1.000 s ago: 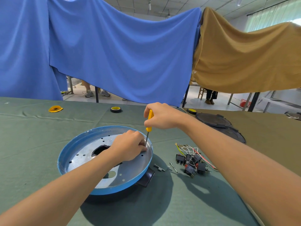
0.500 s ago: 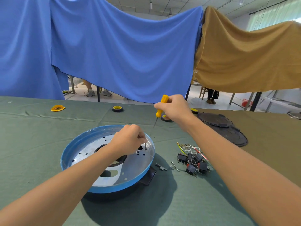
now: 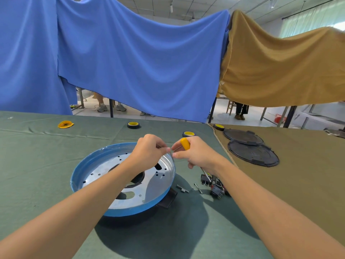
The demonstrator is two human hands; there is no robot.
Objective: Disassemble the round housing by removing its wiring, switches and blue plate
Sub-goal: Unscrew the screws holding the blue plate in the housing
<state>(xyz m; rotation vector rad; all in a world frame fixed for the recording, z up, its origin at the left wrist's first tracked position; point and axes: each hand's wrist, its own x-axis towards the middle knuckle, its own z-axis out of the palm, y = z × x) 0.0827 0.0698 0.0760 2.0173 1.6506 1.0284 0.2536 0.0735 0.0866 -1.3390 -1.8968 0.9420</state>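
The round housing (image 3: 89,165) has a blue rim and a perforated silver inner plate, and rests on a black base on the green cloth. My left hand (image 3: 149,152) hovers over its far right rim, fingertips pinched on a thin screw (image 3: 171,150). My right hand (image 3: 196,154) is just beside it, holding a yellow-handled screwdriver (image 3: 185,143) whose shaft points down toward the table; its thumb and forefinger meet the screw too. Removed black switches with wiring (image 3: 214,185) lie right of the housing, partly hidden by my right forearm.
Loose screws (image 3: 197,187) and a small metal piece (image 3: 183,189) lie between housing and switches. Two black round covers (image 3: 252,152) sit on the brown cloth at right. Tape rolls (image 3: 133,125) and a yellow scrap (image 3: 65,124) lie farther back. Hanging cloths close off the back.
My left hand lifted from the plate with a screw pinched. My right hand swung the screwdriver round, shaft now pointing down, and came in to meet the left hand's fingertips.
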